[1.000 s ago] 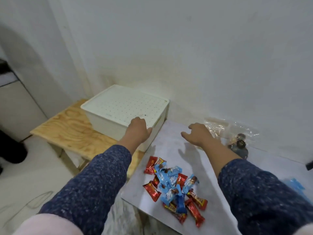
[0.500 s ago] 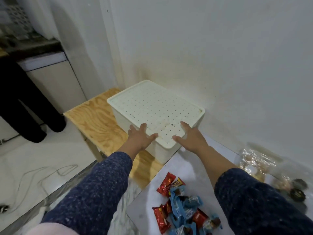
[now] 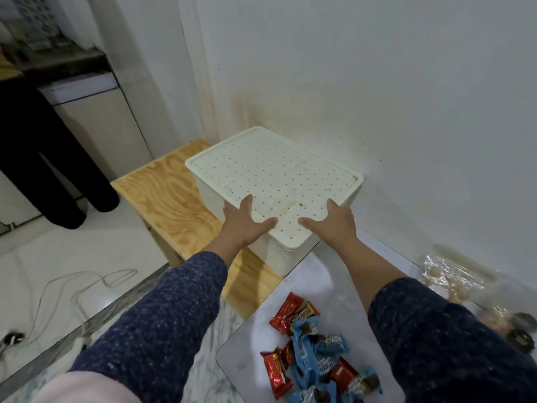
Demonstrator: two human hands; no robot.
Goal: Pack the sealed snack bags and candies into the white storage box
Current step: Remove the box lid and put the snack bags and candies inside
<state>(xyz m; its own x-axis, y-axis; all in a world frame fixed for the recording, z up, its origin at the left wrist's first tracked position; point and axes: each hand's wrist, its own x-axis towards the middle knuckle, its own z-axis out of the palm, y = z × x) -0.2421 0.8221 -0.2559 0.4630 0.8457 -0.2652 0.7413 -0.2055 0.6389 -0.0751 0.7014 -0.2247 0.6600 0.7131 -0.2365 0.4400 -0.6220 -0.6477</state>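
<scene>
Candies point(image 3: 312, 356) in red and blue wrappers lie heaped at the near edge of the grey board point(image 3: 319, 274), none yet packed. To their right, along the board's far-right edge by the wall, sit clear sealed snack bags point(image 3: 453, 274), blurred and hard to read. Beyond the board's left corner stands the white storage box point(image 3: 232, 196) on the plywood bench point(image 3: 171, 196), pushed back against the wall, with its perforated lid point(image 3: 273, 173) on. Both hands rest on the lid's near corner — the left hand point(image 3: 247, 225) spread wide, its fingers over the left rim and thumb flat on top; the right hand point(image 3: 334, 222) likewise splayed, thumb pointing inward, fingers reaching the right rim. Neither holds anything.

The step in hand looks like opening the box. The next move calls for hooking fingertips under the rim on both sides and lifting the lid evenly, then setting it aside — the bench's bare left end seems free.
</scene>
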